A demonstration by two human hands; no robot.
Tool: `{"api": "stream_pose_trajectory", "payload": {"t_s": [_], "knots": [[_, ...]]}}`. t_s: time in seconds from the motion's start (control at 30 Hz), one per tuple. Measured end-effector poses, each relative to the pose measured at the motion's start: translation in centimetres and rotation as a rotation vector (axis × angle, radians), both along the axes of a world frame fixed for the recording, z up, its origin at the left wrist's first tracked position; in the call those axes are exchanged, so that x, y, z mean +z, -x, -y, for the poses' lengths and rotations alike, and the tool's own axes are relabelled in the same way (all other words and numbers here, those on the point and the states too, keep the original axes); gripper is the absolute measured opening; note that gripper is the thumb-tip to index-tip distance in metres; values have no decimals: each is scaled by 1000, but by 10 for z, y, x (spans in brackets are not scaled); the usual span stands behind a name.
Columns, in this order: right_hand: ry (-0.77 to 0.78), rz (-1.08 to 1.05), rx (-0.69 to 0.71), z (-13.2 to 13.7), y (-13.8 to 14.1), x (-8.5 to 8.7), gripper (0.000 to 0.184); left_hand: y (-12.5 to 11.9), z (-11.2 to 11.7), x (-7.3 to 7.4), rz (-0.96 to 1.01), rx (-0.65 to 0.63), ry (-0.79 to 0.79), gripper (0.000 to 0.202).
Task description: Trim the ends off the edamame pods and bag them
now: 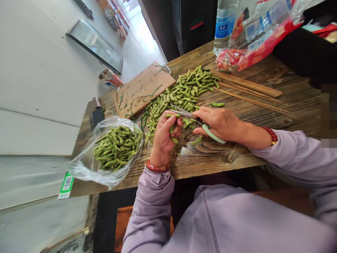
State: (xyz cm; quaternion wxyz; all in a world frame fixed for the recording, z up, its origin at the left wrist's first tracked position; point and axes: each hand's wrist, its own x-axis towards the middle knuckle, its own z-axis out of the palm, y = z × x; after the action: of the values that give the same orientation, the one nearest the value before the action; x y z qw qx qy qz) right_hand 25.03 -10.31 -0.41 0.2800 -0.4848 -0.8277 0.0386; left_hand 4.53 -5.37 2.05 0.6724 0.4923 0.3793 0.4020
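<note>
near the front edge of the table, about the middle, the left hand point(163, 136) is curled shut around an edamame pod point(173, 115), with a few more tucked in under the fingers. thumb and fingers pinch it so one end pokes out on top. the right hand point(220, 123) is closed through the pale green handles of a pair of scissors point(190, 115), and the blades lie right across that pod's end, touching it. can't really tell how far the blades are parted, they look almost together.

just beyond the hands is the big loose pile of pods point(181, 92), with one stray pod point(218, 104) off to its right. on the near left sits a clear plastic bag point(86, 165) full of pods, mouth open. further back there's a wooden cutting board point(143, 88) with a cleaver point(94, 113) to its left, bamboo skewers point(250, 89) on the far right, and a water bottle point(224, 24) past those.

my worry: the left fingertips sit really close to the blades, so if the pod slips during a squeeze, i'd guess a finger gets nipped. also the bag sits right at the table's point(223, 156) left edge, so a stray elbow nudge could tip pods onto the floor.
</note>
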Motion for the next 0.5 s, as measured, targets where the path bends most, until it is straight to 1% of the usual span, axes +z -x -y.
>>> {"api": "stream_pose_trajectory", "payload": {"t_s": [0.1, 0.17, 0.23, 0.3, 0.37, 0.4, 0.47, 0.5], "knots": [[28, 38, -36, 1, 1, 1, 40, 6, -5, 2, -11, 97, -6, 27], [47, 59, -50, 0, 0, 2, 40, 13, -9, 3, -51, 184, -51, 28], [59, 63, -59, -1, -2, 4, 41, 20, -14, 1, -158, 254, -136, 27], [65, 56, -66, -2, -4, 5, 41, 23, -17, -4, -368, 282, -277, 19], [67, 54, -73, -2, -4, 6, 41, 23, -19, -10, -648, 249, -470, 8], [67, 57, -78, -2, -4, 6, 41, 21, -20, -13, -788, 210, -564, 7], [69, 65, -83, -1, -4, 7, 41, 17, -19, -16, -1027, 100, -698, 13], [70, 68, -84, -1, -3, 8, 41, 15, -19, -17, -1127, 40, -732, 14]]}}
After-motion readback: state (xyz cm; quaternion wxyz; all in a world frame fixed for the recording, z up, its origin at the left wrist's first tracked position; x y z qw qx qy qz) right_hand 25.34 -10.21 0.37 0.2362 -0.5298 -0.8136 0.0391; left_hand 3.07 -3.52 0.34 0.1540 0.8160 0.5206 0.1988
